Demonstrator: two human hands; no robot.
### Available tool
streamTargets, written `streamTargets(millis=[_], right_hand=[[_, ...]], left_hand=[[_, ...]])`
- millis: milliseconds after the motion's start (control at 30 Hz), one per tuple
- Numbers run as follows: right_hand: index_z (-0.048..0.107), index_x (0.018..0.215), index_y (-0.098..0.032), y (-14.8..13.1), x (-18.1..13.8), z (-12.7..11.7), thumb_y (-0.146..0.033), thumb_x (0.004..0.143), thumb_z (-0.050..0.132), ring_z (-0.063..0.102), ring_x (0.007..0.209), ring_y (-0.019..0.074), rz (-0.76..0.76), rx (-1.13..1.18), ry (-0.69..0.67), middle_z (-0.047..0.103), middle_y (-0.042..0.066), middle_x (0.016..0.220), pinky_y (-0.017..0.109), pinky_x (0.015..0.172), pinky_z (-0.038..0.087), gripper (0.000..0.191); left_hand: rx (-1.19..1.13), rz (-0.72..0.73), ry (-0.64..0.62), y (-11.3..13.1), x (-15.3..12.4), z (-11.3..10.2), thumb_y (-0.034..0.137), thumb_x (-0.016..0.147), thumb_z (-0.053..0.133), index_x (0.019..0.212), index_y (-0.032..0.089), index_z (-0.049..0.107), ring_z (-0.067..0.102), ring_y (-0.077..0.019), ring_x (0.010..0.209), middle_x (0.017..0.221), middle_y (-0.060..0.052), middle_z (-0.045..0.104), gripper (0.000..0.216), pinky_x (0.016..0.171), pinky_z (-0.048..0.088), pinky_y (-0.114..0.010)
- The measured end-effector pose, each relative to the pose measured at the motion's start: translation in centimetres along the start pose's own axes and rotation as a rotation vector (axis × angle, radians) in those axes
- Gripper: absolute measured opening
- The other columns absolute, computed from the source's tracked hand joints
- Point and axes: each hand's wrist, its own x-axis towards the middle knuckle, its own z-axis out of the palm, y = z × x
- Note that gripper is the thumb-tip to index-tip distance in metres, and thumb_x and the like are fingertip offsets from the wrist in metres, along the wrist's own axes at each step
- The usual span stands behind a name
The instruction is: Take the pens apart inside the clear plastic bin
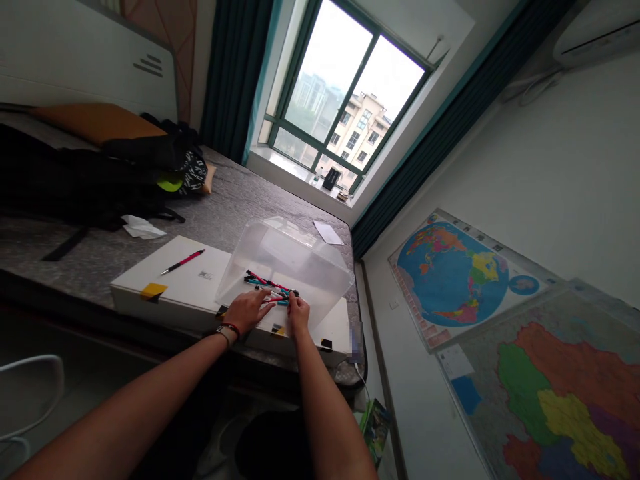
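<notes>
A red pen (pixel 275 300) lies level between my two hands, over the translucent plastic box (pixel 300 253). My left hand (pixel 245 312) has its fingers bent and closed around the pen's left end. At the other end, my right hand (pixel 299 313) pinches it between thumb and fingers. Just beyond my fingertips, several red, blue and black pens (pixel 263 280) lie crossed in a loose pile in the box. Part of the pile is hidden by my hands. Another red and black pen (pixel 183 262) rests apart on the white flat box (pixel 165 267), left of the plastic box.
The white box sits on a grey mattress (pixel 235 193), near its front edge. Yellow and black tape pieces (pixel 153 291) mark its front. Behind are a crumpled tissue (pixel 143 227), a dark bag (pixel 75 173) and a white paper (pixel 328 233). A map-covered wall (pixel 450 273) stands right.
</notes>
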Motion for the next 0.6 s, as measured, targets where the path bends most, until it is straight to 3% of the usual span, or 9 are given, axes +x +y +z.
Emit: streamTargets(millis=[300,600], right_hand=[[0.048,0.051,-0.021,0.55,0.25,0.06,-0.057,0.082,0.058,0.037,0.044,0.0103,-0.012,0.004,0.036,0.044,-0.005,0.044,0.024,0.048,0.032,0.049],[0.052,0.054,-0.02,0.66,0.24,-0.08,-0.055,0.082,0.058,0.039,0.045,0.0106,0.003,0.035,0.021,0.048,-0.004,0.046,0.024,0.048,0.033,0.045]], left_hand=[[0.036,0.06,0.013,0.72,0.04,-1.0,0.048,0.099,0.033,0.096,0.023,0.064,0.059,-0.0199,0.081,0.091,-0.007,0.066,0.039,0.072,0.037,-0.031],[0.047,0.067,0.015,0.16,-0.03,-0.35,0.049,0.099,0.032,0.099,0.023,0.065,0.06,-0.0219,0.083,0.087,-0.007,0.067,0.041,0.074,0.037,-0.033]])
